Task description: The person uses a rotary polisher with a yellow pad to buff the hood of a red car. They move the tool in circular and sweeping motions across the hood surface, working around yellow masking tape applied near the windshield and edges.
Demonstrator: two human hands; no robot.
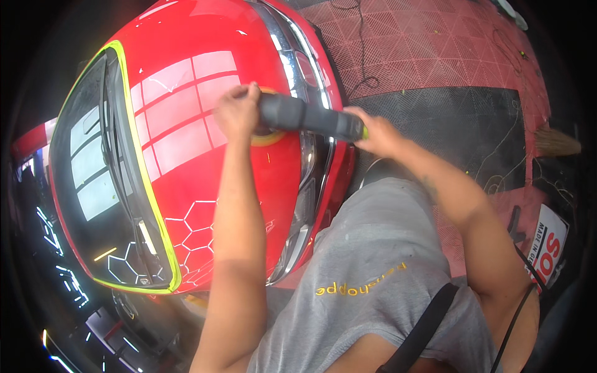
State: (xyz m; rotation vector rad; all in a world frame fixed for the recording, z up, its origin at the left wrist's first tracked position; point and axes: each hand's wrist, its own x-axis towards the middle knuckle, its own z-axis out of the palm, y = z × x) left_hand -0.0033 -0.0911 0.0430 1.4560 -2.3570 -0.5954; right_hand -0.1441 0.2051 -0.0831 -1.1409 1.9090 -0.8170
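A floor of red interlocking tiles (429, 50) with a dark mat panel (448, 130) set into it runs along the nose of a glossy red car, whose bonnet (186, 112) fills the middle of the view and mirrors bright ceiling panels. Taking the bonnet as the landmark: the windscreen (93, 180), edged in yellow tape, lies at its rear edge, the chrome-trimmed headlight (305, 62) at its front edge, and a broom head (556, 143) lies well beyond the nose, past the mat. A dark-bodied polisher (311, 117) sits on the bonnet near its front edge, its yellow pad pressed flat to the paint. The left hand (237, 112) is closed over the head of the machine, directly above the pad; the right hand (376, 132) is wrapped around the tail of the handle, out past the headlight. In my judgement, the main risk is the pad drifting onto the chrome trim or headlight lip, where an edge could catch it and mark the finish; tilting the machine or lingering in one spot might also haze or burn the paint.
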